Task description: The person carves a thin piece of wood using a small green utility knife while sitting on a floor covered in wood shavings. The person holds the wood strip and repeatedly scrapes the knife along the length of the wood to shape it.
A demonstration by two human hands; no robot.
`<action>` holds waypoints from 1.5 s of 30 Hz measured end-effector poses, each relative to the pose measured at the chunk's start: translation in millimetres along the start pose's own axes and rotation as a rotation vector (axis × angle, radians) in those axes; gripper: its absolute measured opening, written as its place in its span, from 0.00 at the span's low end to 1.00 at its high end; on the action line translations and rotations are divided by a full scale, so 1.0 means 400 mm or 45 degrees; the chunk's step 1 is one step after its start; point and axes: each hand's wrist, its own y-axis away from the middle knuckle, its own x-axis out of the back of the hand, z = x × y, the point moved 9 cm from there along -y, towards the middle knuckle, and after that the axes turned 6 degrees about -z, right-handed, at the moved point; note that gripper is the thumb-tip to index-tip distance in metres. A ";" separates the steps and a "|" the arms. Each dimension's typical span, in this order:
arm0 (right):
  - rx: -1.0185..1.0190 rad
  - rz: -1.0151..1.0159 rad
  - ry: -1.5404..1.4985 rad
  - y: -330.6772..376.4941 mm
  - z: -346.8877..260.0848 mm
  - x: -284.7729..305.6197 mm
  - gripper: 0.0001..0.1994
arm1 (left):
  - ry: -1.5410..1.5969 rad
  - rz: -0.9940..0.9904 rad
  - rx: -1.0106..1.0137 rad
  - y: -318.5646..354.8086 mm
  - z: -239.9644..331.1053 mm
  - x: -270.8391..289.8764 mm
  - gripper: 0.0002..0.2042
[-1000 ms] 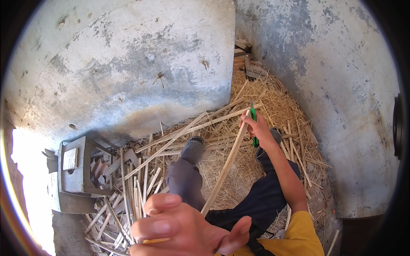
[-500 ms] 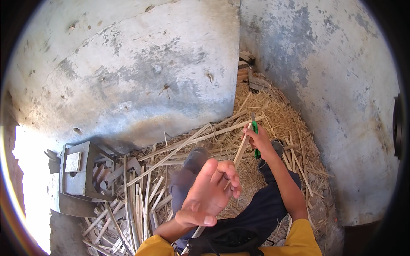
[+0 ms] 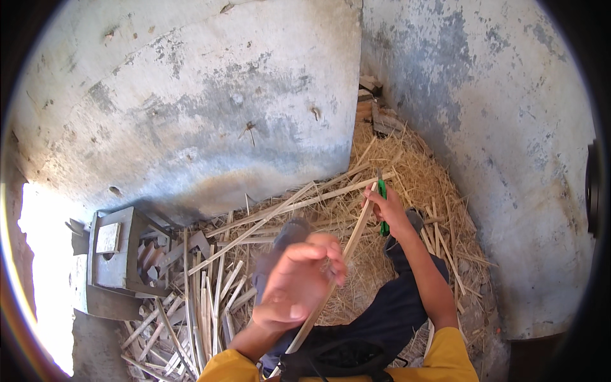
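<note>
A long pale wooden strip (image 3: 358, 237) slants from my lap up toward my right. Its far end is in my right hand (image 3: 393, 215), pinched at the thumb. The same hand also grips a green utility knife (image 3: 382, 205), whose blade points away from me. My left hand (image 3: 298, 281), blurred by motion, is held palm up over the nearer half of the strip. Its fingers are curled loosely, with the thumb apart, and it appears to hold nothing. Part of the strip is hidden behind the left fingers.
Several loose strips (image 3: 207, 305) lie heaped at the left, and others (image 3: 273, 219) cross in front of me. Straw-like shavings (image 3: 407, 159) cover the floor to the right. A grey wooden box (image 3: 118, 261) stands far left. Worn walls (image 3: 210, 95) enclose the corner.
My left hand has shifted slightly down and left, its fingers curling more and its thumb drawing in. The right hand, strip and knife have barely moved.
</note>
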 end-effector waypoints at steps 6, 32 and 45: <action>0.009 -0.013 -0.001 0.006 0.000 0.019 0.07 | -2.082 0.369 0.179 0.057 0.181 0.131 0.25; 0.013 -0.013 -0.019 -0.002 0.012 0.010 0.07 | -2.584 0.374 0.538 0.288 0.116 0.282 0.35; -0.005 -0.015 0.043 -0.012 0.021 0.006 0.09 | -1.219 0.050 -0.490 0.115 0.172 -0.073 0.44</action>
